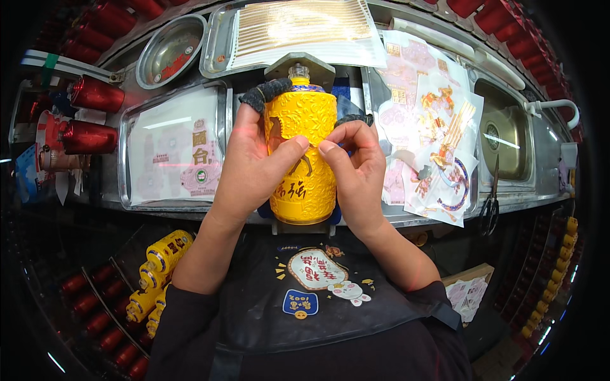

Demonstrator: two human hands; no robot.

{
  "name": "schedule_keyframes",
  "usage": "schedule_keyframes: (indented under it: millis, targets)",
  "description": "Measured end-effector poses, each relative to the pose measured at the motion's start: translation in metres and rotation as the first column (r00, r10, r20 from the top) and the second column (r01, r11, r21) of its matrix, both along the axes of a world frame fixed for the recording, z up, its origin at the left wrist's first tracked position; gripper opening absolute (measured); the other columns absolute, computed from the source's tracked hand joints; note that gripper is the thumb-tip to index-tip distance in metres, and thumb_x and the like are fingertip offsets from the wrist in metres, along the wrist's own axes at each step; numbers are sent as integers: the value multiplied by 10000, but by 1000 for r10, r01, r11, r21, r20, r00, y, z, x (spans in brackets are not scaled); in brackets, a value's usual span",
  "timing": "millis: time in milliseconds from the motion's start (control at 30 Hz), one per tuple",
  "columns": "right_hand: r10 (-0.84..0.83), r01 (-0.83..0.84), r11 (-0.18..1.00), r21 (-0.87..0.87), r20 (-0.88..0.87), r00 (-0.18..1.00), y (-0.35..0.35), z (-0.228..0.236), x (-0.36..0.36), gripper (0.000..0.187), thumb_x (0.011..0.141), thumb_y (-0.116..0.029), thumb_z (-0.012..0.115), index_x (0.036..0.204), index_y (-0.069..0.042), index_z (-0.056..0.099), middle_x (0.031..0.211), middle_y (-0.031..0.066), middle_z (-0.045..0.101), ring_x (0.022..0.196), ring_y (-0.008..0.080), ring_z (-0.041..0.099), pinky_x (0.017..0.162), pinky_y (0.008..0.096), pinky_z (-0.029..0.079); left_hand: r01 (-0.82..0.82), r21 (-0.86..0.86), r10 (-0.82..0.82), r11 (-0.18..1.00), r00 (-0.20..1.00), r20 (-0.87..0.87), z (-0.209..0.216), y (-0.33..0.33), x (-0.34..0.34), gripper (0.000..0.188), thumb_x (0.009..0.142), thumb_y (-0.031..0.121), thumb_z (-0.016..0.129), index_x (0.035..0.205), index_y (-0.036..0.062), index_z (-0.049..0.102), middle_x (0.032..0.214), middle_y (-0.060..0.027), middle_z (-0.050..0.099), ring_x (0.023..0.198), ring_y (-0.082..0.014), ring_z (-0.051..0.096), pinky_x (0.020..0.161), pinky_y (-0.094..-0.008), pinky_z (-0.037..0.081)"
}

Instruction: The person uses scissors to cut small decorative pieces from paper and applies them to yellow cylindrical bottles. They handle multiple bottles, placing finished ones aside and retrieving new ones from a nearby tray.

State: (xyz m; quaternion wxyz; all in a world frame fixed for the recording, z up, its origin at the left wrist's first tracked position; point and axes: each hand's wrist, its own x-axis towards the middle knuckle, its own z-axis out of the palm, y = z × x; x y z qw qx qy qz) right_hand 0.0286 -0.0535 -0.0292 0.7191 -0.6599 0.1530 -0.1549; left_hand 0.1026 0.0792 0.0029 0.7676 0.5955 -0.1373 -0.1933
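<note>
A yellow embossed bottle [302,136] stands upright in front of me, with a clear stopper and a blue-patterned band at its neck. On its front are a brown horse figure and dark brush characters. My left hand [260,152] grips the bottle's left side, thumb pressed on the front and black wraps on the fingers. At the right side of the bottle my right hand [357,162] is closed, its thumb and forefinger pinched together close to the surface. Whatever lies in that pinch is too small or hidden to make out. A black wrap also shows behind my right hand.
Left is a metal tray [124,171] of printed sheets, below a steel bowl [149,63]. Gold strips [305,25] lie on a tray behind. Decal sheets [438,120], scissors [489,213] and a sink [508,168] are to the right. Red cups [92,136] stand far left.
</note>
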Motion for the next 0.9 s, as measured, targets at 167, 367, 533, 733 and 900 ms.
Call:
schedule_keyframes:
  millis: [167,367,533,733,900]
  targets:
    - [37,-38,998,-52,-12,999,-3,2,-2,128,895,-68,661,956,-29,556,925,12,535,860,70,503,806,221,426,3,23,-3,1000,1000,5,1,0,0,575,850,-71,638,1367,-10,394,1316,-125,521,1233,-193,539,1060,-361,447]
    - [14,-13,990,-137,4,1000,-2,0,-2,152,878,-70,689,953,-40,561,941,16,518,858,76,477,803,226,399,4,0,-4,1000,1000,-25,1,-1,-2,574,852,-74,636,1371,7,402,1300,-115,530,1212,-192,553,1047,-355,459]
    - [-7,9,991,-136,12,1000,1,1,0,162,873,-66,704,947,-43,561,938,14,508,861,77,470,804,228,392,14,32,-13,999,999,-29,2,2,-1,568,857,-66,636,1370,6,403,1284,-108,540,1194,-186,563,1018,-344,478]
    - [10,-7,992,-126,21,1000,-2,-4,-1,142,888,-54,682,958,-31,561,944,12,515,865,72,485,805,221,411,20,31,-19,999,999,-45,1,4,1,553,877,-45,606,1393,9,413,1282,-109,552,1177,-175,568,994,-326,487]
    - [18,-15,992,-123,21,1000,-3,-5,-1,134,896,-52,672,965,-23,560,945,14,523,867,68,497,805,217,424,20,-4,-20,1000,995,-100,3,5,0,536,892,-27,587,1399,9,417,1279,-108,559,1180,-173,567,1002,-326,480]
